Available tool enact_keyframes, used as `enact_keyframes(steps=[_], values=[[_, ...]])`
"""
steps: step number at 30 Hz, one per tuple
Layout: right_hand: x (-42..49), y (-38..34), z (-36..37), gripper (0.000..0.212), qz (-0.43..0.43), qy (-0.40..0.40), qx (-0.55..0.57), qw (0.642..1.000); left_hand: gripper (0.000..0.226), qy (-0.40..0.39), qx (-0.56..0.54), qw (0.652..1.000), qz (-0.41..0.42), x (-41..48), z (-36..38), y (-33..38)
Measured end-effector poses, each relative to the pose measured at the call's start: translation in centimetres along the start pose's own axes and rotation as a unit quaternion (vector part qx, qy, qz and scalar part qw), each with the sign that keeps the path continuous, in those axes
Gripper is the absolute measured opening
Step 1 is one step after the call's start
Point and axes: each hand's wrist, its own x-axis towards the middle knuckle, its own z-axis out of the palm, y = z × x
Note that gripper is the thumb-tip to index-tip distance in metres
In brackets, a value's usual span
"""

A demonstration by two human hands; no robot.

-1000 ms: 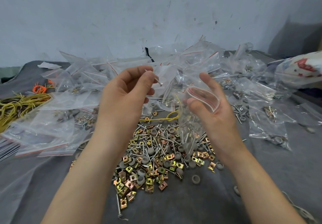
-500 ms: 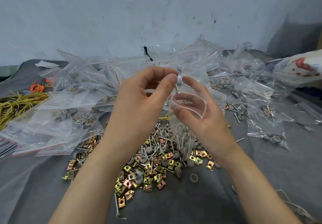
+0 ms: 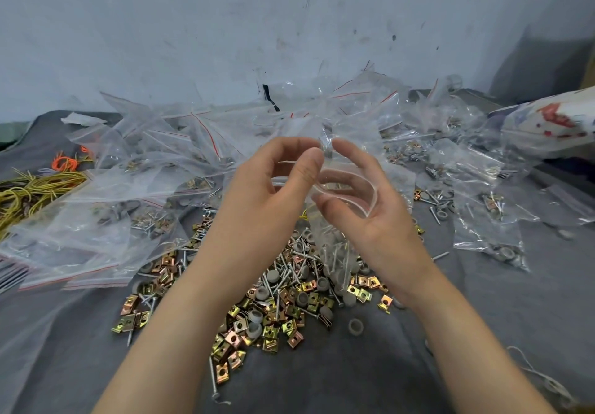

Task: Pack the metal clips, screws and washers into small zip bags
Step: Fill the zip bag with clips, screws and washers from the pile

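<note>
Low on the grey desk [image 3: 483, 333], heap [image 3: 289, 294] of metal clips [image 3: 231, 339], screws [image 3: 283, 273] and washers [image 3: 355, 326], above the heap right hand [image 3: 383, 220] holding a small zip bag [image 3: 338, 252] open, left hand [image 3: 267, 195] pinching at its mouth, on what unclear, behind the heap filled bags [image 3: 161, 172]

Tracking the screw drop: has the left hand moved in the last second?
Yes. Measured against the orange wire, the left hand has shifted right, up to the mouth of the zip bag the right hand holds.

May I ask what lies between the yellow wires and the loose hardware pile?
Overlapping clear zip bags lie there, seen in the head view.
</note>
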Motion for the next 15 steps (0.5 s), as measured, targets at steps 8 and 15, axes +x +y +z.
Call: enact_keyframes(steps=[8, 15], values=[[0.0, -0.1, 0.0, 0.060, -0.003, 0.007, -0.016, 1.000, 0.018, 0.045, 0.014, 0.999, -0.023, 0.5, -1.5, -1.7], [0.0, -0.1, -0.2, 0.062, 0.005, 0.009, -0.019, 1.000, 0.011, 0.020, 0.120, 0.988, -0.095, 0.0, -3.1, -4.8]])
